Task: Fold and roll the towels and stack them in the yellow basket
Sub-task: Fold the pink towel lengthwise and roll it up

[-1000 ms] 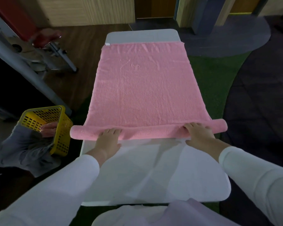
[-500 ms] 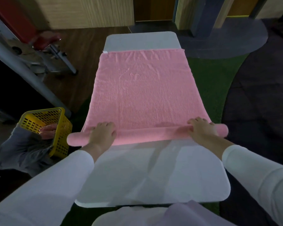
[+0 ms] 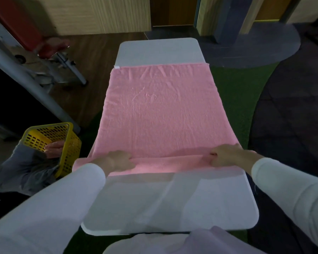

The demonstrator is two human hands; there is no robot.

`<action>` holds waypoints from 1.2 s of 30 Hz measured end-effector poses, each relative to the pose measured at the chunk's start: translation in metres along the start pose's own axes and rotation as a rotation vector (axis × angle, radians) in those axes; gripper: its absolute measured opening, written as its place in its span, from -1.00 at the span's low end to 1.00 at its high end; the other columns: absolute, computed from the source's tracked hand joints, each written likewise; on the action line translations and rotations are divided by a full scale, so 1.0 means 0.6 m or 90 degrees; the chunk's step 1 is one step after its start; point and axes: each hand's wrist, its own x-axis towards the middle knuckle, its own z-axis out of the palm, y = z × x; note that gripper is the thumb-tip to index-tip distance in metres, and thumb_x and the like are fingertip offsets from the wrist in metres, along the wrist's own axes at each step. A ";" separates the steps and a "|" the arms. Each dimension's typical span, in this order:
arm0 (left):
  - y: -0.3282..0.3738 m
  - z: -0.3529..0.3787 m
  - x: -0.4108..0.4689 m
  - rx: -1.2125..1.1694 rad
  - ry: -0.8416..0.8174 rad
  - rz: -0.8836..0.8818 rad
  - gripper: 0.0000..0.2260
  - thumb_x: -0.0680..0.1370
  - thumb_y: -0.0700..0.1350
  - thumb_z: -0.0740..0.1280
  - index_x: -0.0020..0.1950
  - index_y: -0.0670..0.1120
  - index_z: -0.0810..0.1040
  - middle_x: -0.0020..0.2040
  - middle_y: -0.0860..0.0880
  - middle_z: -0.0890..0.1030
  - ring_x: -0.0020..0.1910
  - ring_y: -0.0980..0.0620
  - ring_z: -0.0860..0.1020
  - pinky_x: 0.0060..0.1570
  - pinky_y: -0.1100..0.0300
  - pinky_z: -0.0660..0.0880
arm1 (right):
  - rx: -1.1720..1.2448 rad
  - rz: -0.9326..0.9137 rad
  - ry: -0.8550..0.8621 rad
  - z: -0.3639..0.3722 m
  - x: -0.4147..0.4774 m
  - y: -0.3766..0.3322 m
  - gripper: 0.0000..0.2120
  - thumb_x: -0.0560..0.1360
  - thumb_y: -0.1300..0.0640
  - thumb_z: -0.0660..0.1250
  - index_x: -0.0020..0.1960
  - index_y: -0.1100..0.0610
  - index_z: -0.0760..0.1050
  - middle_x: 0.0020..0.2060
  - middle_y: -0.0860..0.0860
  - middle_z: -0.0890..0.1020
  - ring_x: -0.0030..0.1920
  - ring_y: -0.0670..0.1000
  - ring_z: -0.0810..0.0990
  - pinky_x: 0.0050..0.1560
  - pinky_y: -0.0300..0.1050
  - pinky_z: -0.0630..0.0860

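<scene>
A pink towel point(image 3: 160, 110) lies flat along the white table point(image 3: 160, 200), its near end wound into a roll point(image 3: 165, 165) across the table's width. My left hand point(image 3: 116, 160) grips the roll near its left end, fingers curled over it. My right hand point(image 3: 226, 155) grips the roll near its right end in the same way. The yellow basket point(image 3: 62, 140) is off the table's left side, held up by another person's hand point(image 3: 53, 149).
The other person's grey sleeve point(image 3: 20, 167) sits low at the left. A metal frame with a red seat point(image 3: 53, 48) stands at the far left. Green carpet point(image 3: 242, 99) borders the table's right side. Pale folded cloth point(image 3: 173, 242) lies at the bottom edge.
Both hands have rolled the towel's near end away from me, making the roll thicker and baring more white table. Their fingers have gone from lying flat to curled over it.
</scene>
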 end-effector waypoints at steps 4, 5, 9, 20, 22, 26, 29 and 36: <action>-0.007 0.002 -0.003 -0.036 0.369 -0.004 -0.74 0.65 -0.03 0.16 0.30 -0.03 0.48 0.16 0.00 0.55 0.12 -0.03 0.48 0.15 0.00 0.42 | 0.084 0.041 0.232 0.000 0.018 0.009 -0.67 0.61 -0.05 0.14 0.35 -0.05 0.41 0.29 0.01 0.49 0.26 0.11 0.46 0.28 0.12 0.34; -0.007 0.009 -0.001 -0.062 0.362 0.008 -0.71 0.66 0.00 0.14 0.33 -0.04 0.45 0.23 -0.02 0.54 0.18 -0.04 0.47 0.21 -0.01 0.40 | 0.093 0.033 0.212 0.007 0.017 0.007 -0.66 0.61 -0.06 0.11 0.34 -0.03 0.40 0.31 0.03 0.48 0.28 0.14 0.45 0.26 0.13 0.34; -0.002 0.053 0.009 -0.001 0.195 0.020 -0.44 0.61 0.13 0.25 0.54 -0.05 0.21 0.50 -0.04 0.31 0.46 -0.07 0.28 0.48 -0.05 0.16 | -0.042 0.004 0.153 0.052 0.015 0.000 -0.43 0.50 -0.21 0.27 0.43 -0.01 0.28 0.39 0.01 0.41 0.40 0.16 0.35 0.35 0.25 0.26; -0.009 -0.011 -0.001 -0.001 0.034 -0.018 -0.59 0.58 0.13 0.22 0.38 0.02 0.43 0.26 -0.02 0.53 0.18 -0.08 0.50 0.22 -0.03 0.42 | 0.056 -0.002 0.009 -0.012 0.000 0.009 -0.66 0.49 -0.07 0.31 0.26 -0.10 0.47 0.11 -0.06 0.56 0.05 0.03 0.53 0.02 -0.04 0.45; -0.008 -0.010 -0.001 0.020 0.266 -0.034 -0.68 0.60 0.06 0.20 0.32 0.01 0.47 0.20 0.01 0.55 0.13 -0.04 0.50 0.15 0.00 0.43 | 0.101 0.032 0.175 -0.016 0.009 0.013 -0.67 0.56 -0.02 0.27 0.32 -0.07 0.44 0.22 -0.01 0.52 0.15 0.08 0.51 0.15 0.05 0.45; 0.000 0.027 0.007 -0.046 0.303 0.024 -0.56 0.63 0.15 0.14 0.45 0.00 0.36 0.39 -0.02 0.46 0.33 -0.06 0.40 0.33 -0.06 0.29 | 0.113 0.002 0.164 0.013 0.016 0.002 -0.57 0.55 -0.18 0.12 0.36 -0.05 0.39 0.29 0.02 0.48 0.24 0.12 0.45 0.26 0.13 0.39; 0.006 0.046 0.004 0.047 0.196 0.016 -0.35 0.57 0.19 0.26 0.57 -0.01 0.14 0.53 -0.01 0.26 0.50 -0.06 0.22 0.49 -0.06 0.11 | -0.056 0.004 0.147 0.034 0.008 -0.006 -0.41 0.47 -0.22 0.33 0.41 -0.03 0.29 0.32 0.01 0.44 0.31 0.13 0.42 0.25 0.14 0.37; 0.025 -0.007 -0.007 0.093 0.030 0.003 -0.52 0.59 0.09 0.24 0.49 0.00 0.33 0.37 -0.08 0.47 0.33 -0.14 0.42 0.31 -0.04 0.33 | -0.124 -0.044 0.015 0.011 -0.010 -0.016 -0.56 0.52 -0.06 0.26 0.39 -0.05 0.34 0.21 -0.01 0.51 0.23 0.10 0.47 0.31 0.20 0.35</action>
